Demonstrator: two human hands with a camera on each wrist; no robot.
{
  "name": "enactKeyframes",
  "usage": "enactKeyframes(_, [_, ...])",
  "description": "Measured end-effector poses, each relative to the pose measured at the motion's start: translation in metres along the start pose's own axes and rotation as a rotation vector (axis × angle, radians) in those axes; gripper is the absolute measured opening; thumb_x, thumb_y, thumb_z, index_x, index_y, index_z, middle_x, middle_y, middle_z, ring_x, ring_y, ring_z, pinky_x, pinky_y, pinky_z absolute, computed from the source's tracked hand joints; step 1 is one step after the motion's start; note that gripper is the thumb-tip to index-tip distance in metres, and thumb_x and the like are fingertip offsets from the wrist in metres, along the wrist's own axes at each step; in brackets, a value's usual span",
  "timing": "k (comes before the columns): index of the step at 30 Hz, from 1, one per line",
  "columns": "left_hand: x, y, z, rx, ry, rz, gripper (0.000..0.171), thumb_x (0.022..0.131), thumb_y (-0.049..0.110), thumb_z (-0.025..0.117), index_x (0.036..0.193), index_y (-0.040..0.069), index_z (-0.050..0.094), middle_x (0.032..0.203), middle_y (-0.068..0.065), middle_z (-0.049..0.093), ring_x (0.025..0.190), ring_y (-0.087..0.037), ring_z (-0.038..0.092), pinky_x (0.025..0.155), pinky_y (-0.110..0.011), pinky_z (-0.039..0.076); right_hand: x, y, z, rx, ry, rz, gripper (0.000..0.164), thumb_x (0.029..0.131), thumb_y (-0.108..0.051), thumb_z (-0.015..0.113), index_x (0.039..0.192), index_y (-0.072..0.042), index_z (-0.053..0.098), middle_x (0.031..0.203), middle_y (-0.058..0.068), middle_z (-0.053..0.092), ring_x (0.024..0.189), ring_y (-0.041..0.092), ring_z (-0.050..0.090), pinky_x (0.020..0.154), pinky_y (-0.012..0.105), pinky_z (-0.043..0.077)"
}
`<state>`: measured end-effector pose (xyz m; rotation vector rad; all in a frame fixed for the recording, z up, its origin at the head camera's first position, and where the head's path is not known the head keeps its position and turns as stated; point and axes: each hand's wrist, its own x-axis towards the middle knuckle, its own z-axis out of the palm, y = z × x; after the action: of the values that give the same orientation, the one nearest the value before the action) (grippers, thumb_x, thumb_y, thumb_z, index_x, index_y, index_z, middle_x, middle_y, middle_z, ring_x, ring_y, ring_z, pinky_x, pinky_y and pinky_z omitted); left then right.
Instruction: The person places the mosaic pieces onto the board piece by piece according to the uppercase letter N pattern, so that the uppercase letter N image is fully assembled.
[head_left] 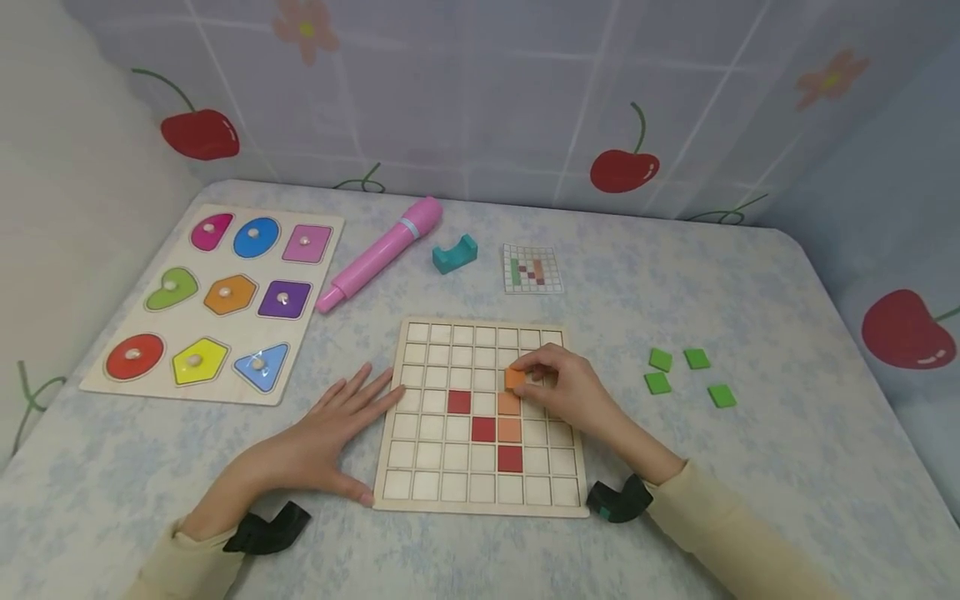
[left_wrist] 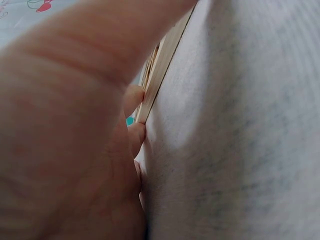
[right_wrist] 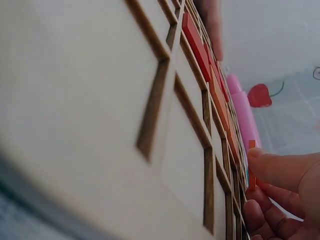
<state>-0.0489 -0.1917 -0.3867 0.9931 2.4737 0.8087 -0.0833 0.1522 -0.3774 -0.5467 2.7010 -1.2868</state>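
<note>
An orange square tile (head_left: 514, 379) is pinched between the thumb and fingers of my right hand (head_left: 570, 387), close over the wooden grid board (head_left: 442, 505). Seen edge-on in the right wrist view, the same tile (right_wrist: 252, 167) stands upright between thumb and fingertips. Just below it in the head view, two orange tiles (head_left: 509, 417) lie in one column of the board. Red tiles (head_left: 483, 429) step diagonally down to the right. My left hand (head_left: 318, 437) lies spread at the board's left edge, its fingertips and thumb touching the frame.
Several green tiles (head_left: 697, 358) lie loose right of the board. A small pattern card (head_left: 532, 269), a teal bridge-shaped piece (head_left: 454, 254) and a pink microphone-shaped stick (head_left: 381, 255) sit behind it. At left is a knobbed shape puzzle (head_left: 212, 312).
</note>
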Motion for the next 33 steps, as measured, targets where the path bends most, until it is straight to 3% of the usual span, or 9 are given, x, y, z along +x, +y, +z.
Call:
enactKeyframes(24, [0.0011, 0.001, -0.0004, -0.008, -0.013, -0.025, 0.118, 0.06, 0.065, 0.074, 0.151, 0.015, 0.018, 0.156, -0.007, 0.003, 0.139, -0.03, -0.01, 0.106, -0.055, -0.002, 0.0002, 0.0013, 0.0011, -0.01, 0.026, -0.035, 0.024, 0.08, -0.009, 0.075, 0.103, -0.009, 0.07, 0.098, -0.001, 0.064, 0.083, 0.013, 0.057, 0.07, 0.029, 0.048])
enactKeyframes(33, [0.0007, 0.0002, 0.0002, -0.007, -0.015, -0.026, 0.118, 0.06, 0.065, 0.074, 0.151, 0.015, 0.018, 0.156, -0.006, 0.003, 0.139, -0.03, -0.011, 0.106, -0.055, -0.002, 0.0013, 0.0016, 0.0013, -0.044, 0.017, -0.077, 0.021, 0.08, -0.011, 0.075, 0.101, -0.011, 0.072, 0.093, -0.004, 0.061, 0.075, 0.011, 0.052, 0.065, 0.029, 0.046])
